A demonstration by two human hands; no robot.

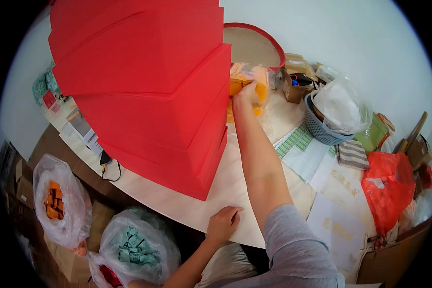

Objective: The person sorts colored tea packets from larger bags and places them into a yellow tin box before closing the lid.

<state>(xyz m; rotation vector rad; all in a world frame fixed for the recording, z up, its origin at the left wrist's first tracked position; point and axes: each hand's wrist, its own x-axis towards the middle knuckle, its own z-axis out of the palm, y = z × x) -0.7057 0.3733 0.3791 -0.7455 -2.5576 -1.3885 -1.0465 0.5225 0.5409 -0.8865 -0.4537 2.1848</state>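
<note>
A tall stack of red boxes (147, 108) stands on the pale tabletop (187, 212) in front of me. My right hand (247, 94) reaches past the stack's right side to yellow-orange packets (237, 85) in a clear plastic bag (261, 73); its fingers are partly hidden, so I cannot tell whether they grip one. Near the table's front edge rests my left hand (224, 224), fingers curled, with no object visible in it.
Open plastic bags of orange packets (54, 201) and green packets (135, 246) stand below the table at the left. A grey-blue basket (320, 124), sticker sheets (295, 142), a striped cloth (352, 154) and a red plastic bag (388, 190) lie at the right.
</note>
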